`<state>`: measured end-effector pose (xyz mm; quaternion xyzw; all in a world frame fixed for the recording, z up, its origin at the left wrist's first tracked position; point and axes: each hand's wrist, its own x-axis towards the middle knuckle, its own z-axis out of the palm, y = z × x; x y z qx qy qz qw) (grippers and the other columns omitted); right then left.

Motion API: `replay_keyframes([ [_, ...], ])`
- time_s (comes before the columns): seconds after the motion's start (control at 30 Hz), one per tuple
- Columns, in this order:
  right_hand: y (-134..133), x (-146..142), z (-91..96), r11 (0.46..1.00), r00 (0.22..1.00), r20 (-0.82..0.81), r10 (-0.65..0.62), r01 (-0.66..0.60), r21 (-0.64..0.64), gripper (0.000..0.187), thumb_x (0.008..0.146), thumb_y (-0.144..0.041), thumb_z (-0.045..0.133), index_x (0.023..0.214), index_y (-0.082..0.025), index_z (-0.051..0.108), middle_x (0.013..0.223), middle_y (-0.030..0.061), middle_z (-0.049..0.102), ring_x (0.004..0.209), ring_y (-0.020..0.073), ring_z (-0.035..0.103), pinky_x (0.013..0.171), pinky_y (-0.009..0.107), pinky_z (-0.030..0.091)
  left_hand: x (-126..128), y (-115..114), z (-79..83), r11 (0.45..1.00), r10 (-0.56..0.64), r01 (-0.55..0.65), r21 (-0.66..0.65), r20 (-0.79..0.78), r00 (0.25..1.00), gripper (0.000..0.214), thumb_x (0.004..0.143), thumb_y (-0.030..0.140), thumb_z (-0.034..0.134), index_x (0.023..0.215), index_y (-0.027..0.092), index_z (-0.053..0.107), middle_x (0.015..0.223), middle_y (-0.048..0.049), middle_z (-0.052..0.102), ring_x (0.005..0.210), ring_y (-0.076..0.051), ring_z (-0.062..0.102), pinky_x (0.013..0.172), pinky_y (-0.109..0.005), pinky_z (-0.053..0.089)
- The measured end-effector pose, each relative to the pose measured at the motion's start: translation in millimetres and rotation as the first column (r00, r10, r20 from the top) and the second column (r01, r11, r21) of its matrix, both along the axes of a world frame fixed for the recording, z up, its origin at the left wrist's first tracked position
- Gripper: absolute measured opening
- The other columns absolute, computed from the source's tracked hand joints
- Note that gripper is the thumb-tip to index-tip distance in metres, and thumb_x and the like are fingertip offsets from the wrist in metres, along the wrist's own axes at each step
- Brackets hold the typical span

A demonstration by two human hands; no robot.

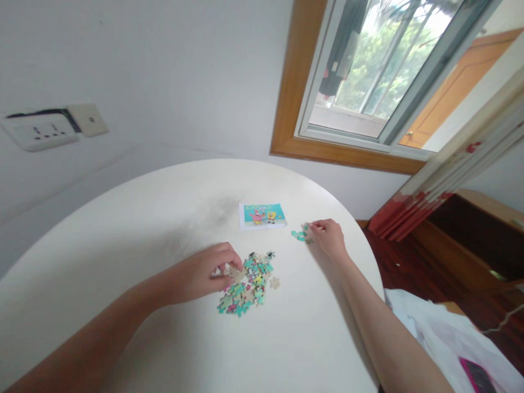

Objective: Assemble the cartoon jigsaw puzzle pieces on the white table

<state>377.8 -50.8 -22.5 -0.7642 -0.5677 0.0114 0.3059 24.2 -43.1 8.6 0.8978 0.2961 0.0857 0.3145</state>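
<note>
A loose heap of jigsaw puzzle pieces (249,295) in turquoise, yellow, pink and tan lies on the white round table (286,338). At the heap's left edge, my left hand (208,270) has its thumb and fingers curled round a tan puzzle piece (235,274). My right hand (331,238) rests farther to the right, its fingers closed at the edge of a small group of turquoise puzzle pieces (301,235). The fingertips partly hide the piece they pinch there. Apart from the heap, one pale piece (274,283) lies on its right side.
Behind the heap lies a small picture card (264,216) with cartoon figures on turquoise. A wall with a socket (45,130) and a wood-framed window (298,143) borders the table's far side. White cloth or plastic (438,333) with a pink-edged phone-like object (477,375) is at lower right.
</note>
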Motion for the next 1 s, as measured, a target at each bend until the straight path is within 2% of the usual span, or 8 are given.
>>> replay_keyframes([
  [0.27,-0.3,-6.9,6.0,0.998,0.995,0.082,-0.053,0.05,0.036,0.02,0.078,-0.037,0.062,0.076,-0.021,0.075,0.088,0.0097,0.064,0.09,0.0237,0.055,0.077,0.035,0.044,1.1,-0.5,1.5,1.0,0.006,-0.006,-0.017,-0.005,1.0,0.021,0.085,0.03,0.053,0.102,0.021,0.06,0.098,-0.0024,0.059,0.084,-0.015,0.057,0.076,-0.023,0.045],
  [0.33,-4.6,-10.4,10.7,0.997,0.997,0.051,0.053,-0.056,0.062,0.017,0.08,-0.03,0.06,0.081,-0.019,0.074,0.09,0.009,0.064,0.088,0.021,0.056,0.08,0.035,0.044,1.1,-0.1,0.4,1.0,0.001,-0.001,-0.005,0.003,1.0,0.02,0.085,0.029,0.053,0.103,0.021,0.06,0.098,-0.0024,0.058,0.084,-0.015,0.057,0.076,-0.023,0.044],
  [0.4,-13.2,-18.9,16.4,0.959,0.96,-0.046,0.277,-0.273,0.07,0.017,0.082,-0.024,0.058,0.088,-0.018,0.073,0.09,0.0072,0.064,0.081,0.0166,0.056,0.078,0.031,0.046,1.1,-0.1,0.0,1.0,-0.002,0.002,0.007,0.007,1.0,0.02,0.084,0.027,0.053,0.102,0.021,0.061,0.099,-0.0026,0.058,0.085,-0.015,0.057,0.077,-0.023,0.044],
  [0.47,-25.6,-32.1,22.0,0.843,0.825,-0.197,0.53,-0.539,0.012,0.019,0.083,-0.022,0.057,0.095,-0.019,0.072,0.086,0.004,0.064,0.072,0.013,0.055,0.07,0.027,0.046,1.3,-0.5,0.7,1.0,-0.003,0.003,0.013,0.009,1.0,0.02,0.083,0.025,0.054,0.101,0.021,0.062,0.098,-0.0026,0.058,0.085,-0.015,0.057,0.076,-0.023,0.044],
  [0.57,-44.5,-52.2,27.9,0.517,0.519,-0.429,0.739,-0.846,-0.132,0.018,0.079,-0.025,0.067,0.095,-0.019,0.074,0.084,0.0026,0.063,0.07,0.0109,0.057,0.065,0.024,0.048,2.1,-1.7,3.5,1.0,0.006,-0.006,0.007,0.01,1.0,0.022,0.081,0.024,0.054,0.101,0.021,0.062,0.097,-0.0026,0.058,0.085,-0.015,0.057,0.074,-0.022,0.044],
  [0.63,-51.8,-59.8,29.2,0.45,0.461,-0.465,0.755,-0.882,-0.144,0.023,0.076,-0.027,0.073,0.098,-0.021,0.074,0.092,0.0039,0.061,0.073,0.0108,0.058,0.066,0.023,0.049,3.0,-2.7,6.1,1.0,0.008,-0.008,0.0,0.01,1.0,0.023,0.08,0.023,0.054,0.102,0.02,0.063,0.098,-0.003,0.058,0.086,-0.016,0.058,0.075,-0.023,0.044],
  [0.83,-51.6,-59.1,26.4,0.437,0.425,-0.486,0.764,-0.894,-0.095,0.016,0.082,-0.025,0.068,0.097,-0.022,0.073,0.1,0.006,0.058,0.083,0.0123,0.06,0.072,0.024,0.053,4.3,-3.5,8.6,1.0,0.021,-0.021,-0.008,-0.01,1.0,0.022,0.08,0.024,0.053,0.1,0.02,0.063,0.097,-0.0035,0.058,0.085,-0.016,0.057,0.075,-0.024,0.044],
  [1.0,-51.1,-60.0,28.3,0.46,0.469,-0.413,0.78,-0.879,-0.13,0.014,0.082,-0.025,0.068,0.095,-0.02,0.071,0.096,0.0048,0.058,0.078,0.0115,0.059,0.069,0.023,0.052,2.9,-2.5,5.0,0.999,0.022,-0.022,-0.024,0.01,1.0,0.022,0.082,0.026,0.053,0.101,0.021,0.061,0.096,-0.0027,0.058,0.084,-0.016,0.056,0.074,-0.023,0.043],
])
